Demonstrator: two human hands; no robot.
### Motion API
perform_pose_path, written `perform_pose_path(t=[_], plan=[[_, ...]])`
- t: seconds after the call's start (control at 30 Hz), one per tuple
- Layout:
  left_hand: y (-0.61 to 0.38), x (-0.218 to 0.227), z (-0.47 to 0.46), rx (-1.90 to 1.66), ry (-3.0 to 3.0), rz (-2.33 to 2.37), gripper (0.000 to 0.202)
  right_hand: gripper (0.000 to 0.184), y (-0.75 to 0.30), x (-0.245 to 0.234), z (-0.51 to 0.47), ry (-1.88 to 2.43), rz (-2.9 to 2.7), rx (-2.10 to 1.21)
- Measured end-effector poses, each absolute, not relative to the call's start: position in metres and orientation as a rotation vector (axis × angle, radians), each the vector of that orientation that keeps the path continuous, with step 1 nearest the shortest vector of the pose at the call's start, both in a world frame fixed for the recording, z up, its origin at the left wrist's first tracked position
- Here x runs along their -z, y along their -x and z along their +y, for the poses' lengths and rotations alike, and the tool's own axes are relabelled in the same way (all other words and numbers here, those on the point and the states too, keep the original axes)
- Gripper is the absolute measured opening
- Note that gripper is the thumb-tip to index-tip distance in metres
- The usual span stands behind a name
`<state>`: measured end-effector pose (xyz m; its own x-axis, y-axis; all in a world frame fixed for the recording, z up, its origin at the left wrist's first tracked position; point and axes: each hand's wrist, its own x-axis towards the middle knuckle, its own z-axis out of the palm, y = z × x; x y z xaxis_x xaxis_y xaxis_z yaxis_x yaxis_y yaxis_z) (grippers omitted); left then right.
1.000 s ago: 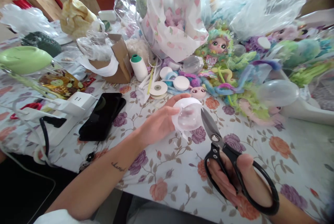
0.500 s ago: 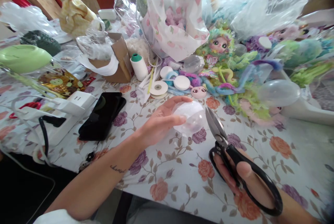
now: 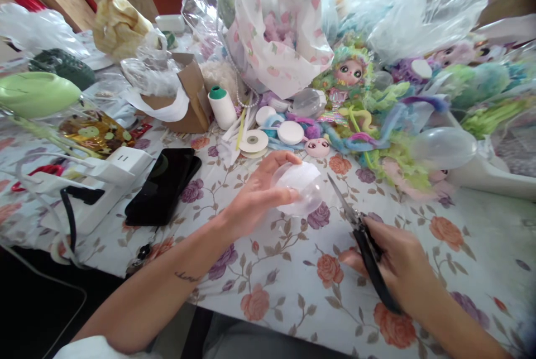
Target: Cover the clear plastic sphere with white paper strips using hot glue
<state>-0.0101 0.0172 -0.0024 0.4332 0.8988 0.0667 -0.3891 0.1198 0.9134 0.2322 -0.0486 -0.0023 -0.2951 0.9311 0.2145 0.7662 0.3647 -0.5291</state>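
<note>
Floral tablecloth (image 3: 293,286) runs under everything, its far edge heaped with plastic bags, fluffy dolls (image 3: 349,71) and ribbon spools (image 3: 254,141). Near the middle of the cloth my left hand (image 3: 255,197) grips a clear plastic capsule (image 3: 305,194), thumb over the top and fingers curled round its left side. Whether it rests on the cloth I cannot tell. Toward the near right corner, my right hand (image 3: 397,269) is clamped round the handles of black scissors (image 3: 364,242). Their blades look closed and point up and left, the tip just beside the capsule's right side, not clearly touching. I judge this as lining the blades up with the capsule. A cut from here would call for parted blades and a steady left grip, since the smooth shell could slip. A black phone (image 3: 163,183) and a white power strip (image 3: 113,172) lie toward the left edge.
</note>
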Motion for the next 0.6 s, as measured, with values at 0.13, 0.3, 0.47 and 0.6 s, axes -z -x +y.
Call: perform_pose_path(t=[0.13,0.3,0.47,0.6], plan=[[0.0091,0.0003,0.0160,-1.036,-1.084,0.621,0.037,0.026,-0.2300,0.0018,-0.0470,1.394,-2.266,-0.010],[0.0082,-0.0022,0.0158,-1.095,-1.023,0.664,0.037,0.025,-0.2288,0.0056,-0.0462,1.347,-2.333,0.207],[0.0079,-0.0045,0.0170,-1.098,-0.901,0.625,0.033,0.026,-0.2259,0.0067,-0.0464,1.311,-2.337,0.335],[0.0081,-0.0043,0.0190,-1.072,-0.840,0.620,0.032,0.025,-0.2249,0.0057,-0.0464,1.313,-2.340,0.386]])
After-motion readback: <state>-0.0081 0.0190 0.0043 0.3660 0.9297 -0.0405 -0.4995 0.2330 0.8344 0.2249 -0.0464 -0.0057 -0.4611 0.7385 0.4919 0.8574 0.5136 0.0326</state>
